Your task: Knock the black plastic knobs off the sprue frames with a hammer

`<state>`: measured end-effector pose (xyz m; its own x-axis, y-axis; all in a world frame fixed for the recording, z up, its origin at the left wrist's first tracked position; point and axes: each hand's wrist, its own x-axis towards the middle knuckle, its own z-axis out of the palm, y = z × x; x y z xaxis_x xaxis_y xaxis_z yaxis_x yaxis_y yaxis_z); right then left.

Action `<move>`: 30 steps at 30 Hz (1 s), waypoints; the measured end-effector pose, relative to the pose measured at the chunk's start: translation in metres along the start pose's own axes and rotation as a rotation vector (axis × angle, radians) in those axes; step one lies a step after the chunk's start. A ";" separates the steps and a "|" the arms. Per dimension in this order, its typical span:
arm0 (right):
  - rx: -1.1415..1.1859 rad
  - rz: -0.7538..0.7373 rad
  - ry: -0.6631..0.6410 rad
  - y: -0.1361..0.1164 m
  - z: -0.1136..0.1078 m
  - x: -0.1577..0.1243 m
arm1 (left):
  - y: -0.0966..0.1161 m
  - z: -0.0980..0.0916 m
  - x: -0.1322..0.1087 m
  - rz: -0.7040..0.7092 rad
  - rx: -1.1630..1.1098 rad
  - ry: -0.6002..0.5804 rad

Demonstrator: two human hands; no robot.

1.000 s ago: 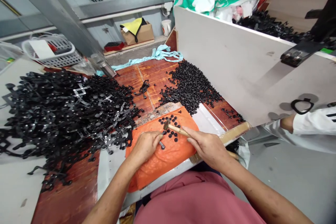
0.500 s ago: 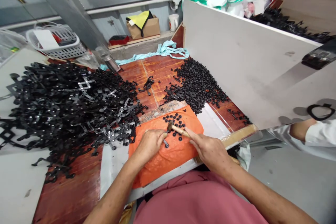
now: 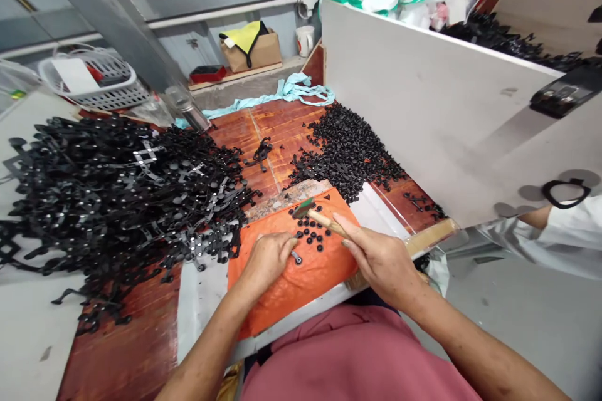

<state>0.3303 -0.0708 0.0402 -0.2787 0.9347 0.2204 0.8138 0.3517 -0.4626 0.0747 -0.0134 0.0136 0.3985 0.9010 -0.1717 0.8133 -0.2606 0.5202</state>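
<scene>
My right hand (image 3: 379, 260) is closed round the wooden handle of a small hammer (image 3: 316, 215), whose head hangs raised above several small black round parts (image 3: 313, 233) on an orange pad (image 3: 291, 279). My left hand (image 3: 266, 258) rests on the pad, fingers curled and pinching a small black strip part (image 3: 296, 256) against it. The hammer head is a little above and right of that part.
A big heap of black linked strip pieces (image 3: 113, 194) covers the left of the wooden table (image 3: 136, 338). A pile of small black caps (image 3: 345, 153) lies behind the pad beside a white board (image 3: 423, 106). Another person's white sleeve (image 3: 571, 225) shows at right.
The hammer head has risen from the parts next to my left fingers to a raised spot above the pad. My left hand has stayed in place.
</scene>
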 end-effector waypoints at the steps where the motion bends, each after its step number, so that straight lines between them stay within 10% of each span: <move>1: 0.011 0.000 0.017 0.001 -0.004 -0.001 | -0.001 0.000 0.000 -0.006 -0.023 0.002; 11: 0.161 0.171 -0.060 0.022 0.005 -0.024 | -0.007 -0.005 -0.009 -0.085 -0.291 0.020; 30: 0.159 0.207 -0.131 0.024 0.015 -0.035 | 0.008 -0.007 -0.005 -0.057 0.138 -0.051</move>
<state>0.3519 -0.0946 0.0082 -0.1869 0.9824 -0.0008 0.7732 0.1465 -0.6170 0.0765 -0.0174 0.0250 0.3678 0.8980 -0.2416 0.8845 -0.2576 0.3890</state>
